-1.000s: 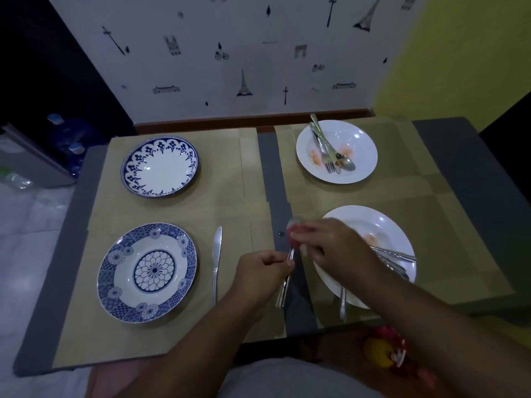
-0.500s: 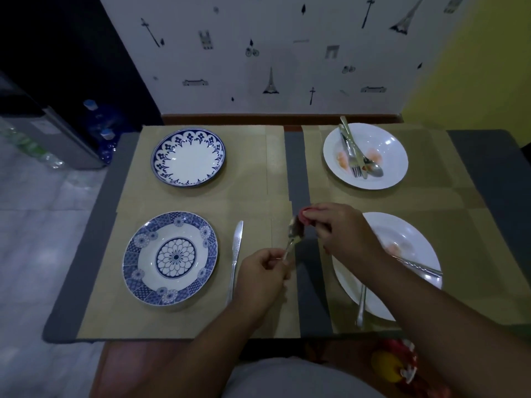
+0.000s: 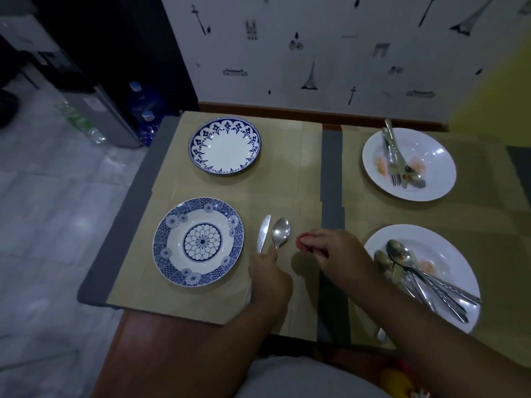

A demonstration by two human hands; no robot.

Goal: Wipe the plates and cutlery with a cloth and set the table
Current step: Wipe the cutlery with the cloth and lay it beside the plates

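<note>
My left hand grips the handle of a silver spoon, whose bowl lies on the beige placemat just right of a table knife. Both sit beside the near blue patterned plate. My right hand pinches a small red cloth just right of the spoon, apart from it. A second blue-rimmed plate stands at the back left. On the right, a near white plate holds several smeared spoons and other cutlery. A far white plate carries a fork, knife and spoon.
Beige placemats cover a grey table with a bare strip down the middle. The wall runs close behind the table. Water bottles and a grey appliance stand on the floor at the left. A yellow and red object lies near my lap.
My left hand has carried the spoon left and down onto the placemat beside the knife. My right hand with the cloth has come off the spoon's bowl. The camera has swung rightward.
</note>
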